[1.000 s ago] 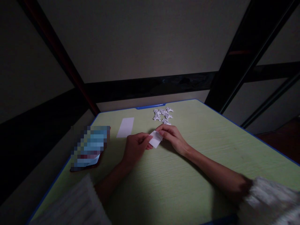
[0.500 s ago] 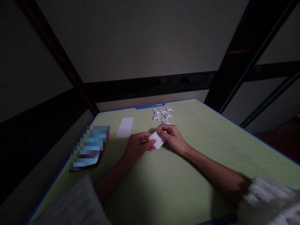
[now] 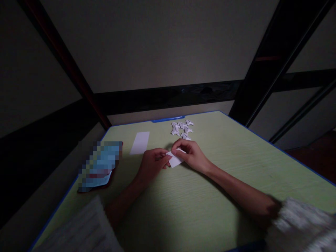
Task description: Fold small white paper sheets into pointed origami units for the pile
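A small piece of folded white paper (image 3: 175, 161) is held between both hands over the middle of the table. My left hand (image 3: 154, 162) pinches its left corner with the thumb on top, the fingers partly hidden behind. From the right, my right hand (image 3: 191, 154) grips the upper edge between thumb and curled forefinger, close to the left thumb. Just beyond the right hand lie several small folded white paper figures (image 3: 185, 128) in a loose cluster. A flat white paper strip (image 3: 140, 142) rests on the table beyond my left hand.
The pale green table (image 3: 223, 203) has a blue rim and a blue handle-like strip (image 3: 168, 119) at its far edge. Near the left edge lies a tablet-like device (image 3: 102, 166) with a dark red border, its screen blurred. Light panels with dark bands stand behind.
My right thumb and forefinger have slid left along the paper's upper edge, nearer the left thumb. The paper has turned slightly. The figures and strip stay put.
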Motion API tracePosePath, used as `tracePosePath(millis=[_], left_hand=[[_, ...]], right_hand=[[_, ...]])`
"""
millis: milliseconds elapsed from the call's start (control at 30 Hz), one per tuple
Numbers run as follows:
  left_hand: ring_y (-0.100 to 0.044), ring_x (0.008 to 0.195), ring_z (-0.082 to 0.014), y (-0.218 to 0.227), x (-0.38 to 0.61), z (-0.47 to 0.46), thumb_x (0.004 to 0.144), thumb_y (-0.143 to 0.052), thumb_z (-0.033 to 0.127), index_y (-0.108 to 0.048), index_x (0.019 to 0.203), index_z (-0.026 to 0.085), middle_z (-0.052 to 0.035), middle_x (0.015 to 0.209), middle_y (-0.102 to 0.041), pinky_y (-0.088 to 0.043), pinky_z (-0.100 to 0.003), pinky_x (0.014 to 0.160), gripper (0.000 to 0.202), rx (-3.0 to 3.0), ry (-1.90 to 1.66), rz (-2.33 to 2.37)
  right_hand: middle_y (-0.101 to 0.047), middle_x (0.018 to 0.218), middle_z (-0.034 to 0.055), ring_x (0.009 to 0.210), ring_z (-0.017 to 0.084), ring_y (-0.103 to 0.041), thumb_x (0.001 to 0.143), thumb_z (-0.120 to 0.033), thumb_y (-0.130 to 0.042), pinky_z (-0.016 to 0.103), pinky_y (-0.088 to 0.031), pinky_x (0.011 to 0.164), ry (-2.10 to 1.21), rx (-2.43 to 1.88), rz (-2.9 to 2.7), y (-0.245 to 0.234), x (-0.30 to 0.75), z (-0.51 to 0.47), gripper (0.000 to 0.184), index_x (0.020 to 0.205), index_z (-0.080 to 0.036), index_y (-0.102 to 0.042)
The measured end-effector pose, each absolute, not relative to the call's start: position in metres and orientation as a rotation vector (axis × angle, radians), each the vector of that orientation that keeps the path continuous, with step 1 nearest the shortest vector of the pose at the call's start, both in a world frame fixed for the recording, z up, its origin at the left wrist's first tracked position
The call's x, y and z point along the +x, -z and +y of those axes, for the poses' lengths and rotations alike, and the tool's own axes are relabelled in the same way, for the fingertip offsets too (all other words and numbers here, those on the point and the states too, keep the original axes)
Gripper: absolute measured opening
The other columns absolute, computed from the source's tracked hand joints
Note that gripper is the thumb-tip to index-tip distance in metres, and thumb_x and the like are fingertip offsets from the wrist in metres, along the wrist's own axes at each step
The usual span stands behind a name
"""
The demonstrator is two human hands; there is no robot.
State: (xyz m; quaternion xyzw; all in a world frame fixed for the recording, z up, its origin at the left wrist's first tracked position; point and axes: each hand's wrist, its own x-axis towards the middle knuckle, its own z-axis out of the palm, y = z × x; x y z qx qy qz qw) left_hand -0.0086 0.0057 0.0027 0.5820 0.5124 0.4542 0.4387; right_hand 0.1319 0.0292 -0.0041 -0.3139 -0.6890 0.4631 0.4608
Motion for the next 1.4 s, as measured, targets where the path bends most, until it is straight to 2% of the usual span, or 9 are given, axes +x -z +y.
tracePosePath(millis=[167, 367, 467, 567, 767, 1400], left_hand=[[-0.045, 0.036, -0.0046, 0.0, -0.0105, 0.008, 0.063, -0.054, 0.02, -0.057, 0.052, 0.012, 0.0034, 0.041, -0.054, -0.037, -0.015, 0.038, 0.014, 1.526, -1.021, 1.255], [-0.048, 0.039, -0.0055, -0.0027, -0.0104, 0.0086, 0.064, -0.051, 0.017, -0.057, 0.053, 0.012, 0.0036, 0.042, -0.054, -0.04, -0.016, 0.042, 0.014, 1.463, -1.015, 1.236], [-0.049, 0.039, -0.0056, -0.0028, -0.0099, 0.0085, 0.063, -0.051, 0.015, -0.057, 0.054, 0.011, 0.0039, 0.042, -0.054, -0.04, -0.016, 0.043, 0.012, 1.433, -1.021, 1.235], [-0.049, 0.039, -0.0056, -0.0016, -0.0104, 0.0085, 0.064, -0.05, 0.015, -0.059, 0.056, 0.011, 0.0042, 0.042, -0.054, -0.04, -0.016, 0.043, 0.012, 1.451, -1.029, 1.212], [-0.049, 0.039, -0.0059, -0.0011, -0.0118, 0.0079, 0.064, -0.051, 0.016, -0.06, 0.058, 0.011, 0.0039, 0.041, -0.054, -0.04, -0.016, 0.042, 0.011, 1.497, -1.037, 1.209], [-0.051, 0.04, -0.0072, -0.0026, -0.0113, 0.0062, 0.062, -0.054, 0.016, -0.06, 0.057, 0.011, 0.0027, 0.042, -0.056, -0.043, -0.018, 0.044, 0.009, 1.444, -0.958, 1.151]], right_hand=[[-0.046, 0.061, -0.0013, 0.055, 0.009, -0.041, 0.069, -0.017, -0.052, 0.022, -0.032, 0.051, -1.116, -0.794, -1.69, 0.0033, 0.134, 0.0305, 0.005, 0.065, -0.013, -0.051], [-0.05, 0.068, 0.0014, 0.066, 0.012, -0.046, 0.068, -0.015, -0.054, 0.026, -0.035, 0.061, -0.972, -0.708, -1.762, 0.0013, 0.1361, 0.0302, 0.004, 0.064, -0.014, -0.054], [-0.051, 0.069, 0.002, 0.067, 0.012, -0.047, 0.069, -0.014, -0.053, 0.026, -0.036, 0.062, -1.0, -0.684, -1.785, 0.0014, 0.1365, 0.0311, 0.006, 0.063, -0.014, -0.053], [-0.05, 0.069, 0.002, 0.065, 0.011, -0.046, 0.07, -0.017, -0.052, 0.024, -0.035, 0.058, -1.053, -0.711, -1.799, 0.0027, 0.1369, 0.0321, 0.007, 0.064, -0.013, -0.051], [-0.044, 0.055, -0.0024, 0.048, 0.007, -0.036, 0.07, -0.024, -0.051, 0.02, -0.027, 0.043, -1.197, -0.853, -1.809, 0.005, 0.1378, 0.0321, 0.012, 0.065, -0.013, -0.049], [-0.045, 0.055, -0.0026, 0.049, 0.006, -0.037, 0.067, -0.018, -0.052, 0.018, -0.028, 0.043, -1.12, -0.921, -1.854, 0.0008, 0.1383, 0.0288, 0.009, 0.062, -0.012, -0.048]])
